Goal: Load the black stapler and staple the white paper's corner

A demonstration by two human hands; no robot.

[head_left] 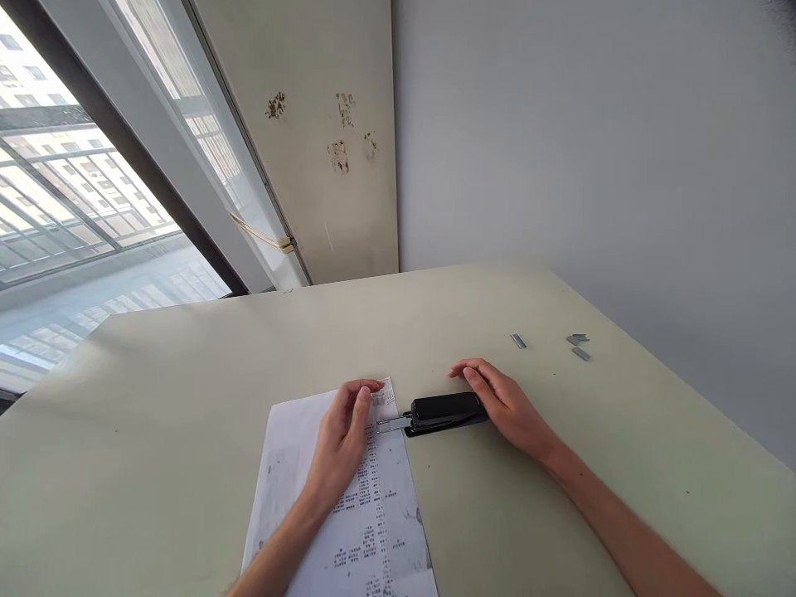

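A black stapler (444, 408) lies on its base, to the right of the printed paper (398, 497). From its left end a metal rail (393, 424) sticks out over the paper's edge. My left hand (341, 435) rests on the paper, its fingers loosely bent and its thumb beside the rail's tip. Nothing shows in that hand. At the stapler's right end lies my right hand (503, 406), touching it, with loosely extended fingers behind the stapler and not wrapped round it. Part of the stapler's right end is hidden by this hand.
Several strips of staples (578, 340) lie at the right side of the pale table (186, 398), and a single strip (518, 341) sits nearer the stapler. A grey wall (590, 149) borders the table on the right. Windows (75, 191) stand at the left.
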